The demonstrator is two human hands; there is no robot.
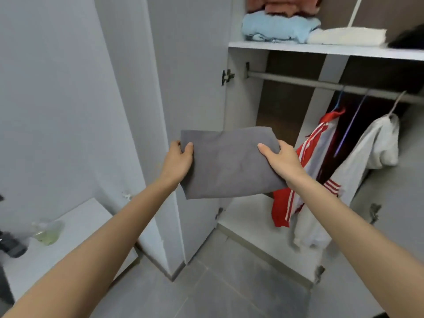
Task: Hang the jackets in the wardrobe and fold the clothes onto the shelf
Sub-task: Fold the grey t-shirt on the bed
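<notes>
The left grip (177,161) pinches the left edge of a folded grey garment (229,164), thumb on top. The right grip (283,161) is clamped on its right edge the same way. The garment is held flat in the air before the open wardrobe, below the shelf (321,50), where a light blue pile (275,28), a white pile (346,36) and a pinkish pile (282,5) lie folded. To the right, a red-and-white jacket (284,207) and a white jacket (371,148) hang from the rail (298,82). At near left, a white surface (75,226) carries a clear container (48,231).

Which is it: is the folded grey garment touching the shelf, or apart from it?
Apart. The head view shows the folded grey garment held below the shelf, with a gap between.
</notes>
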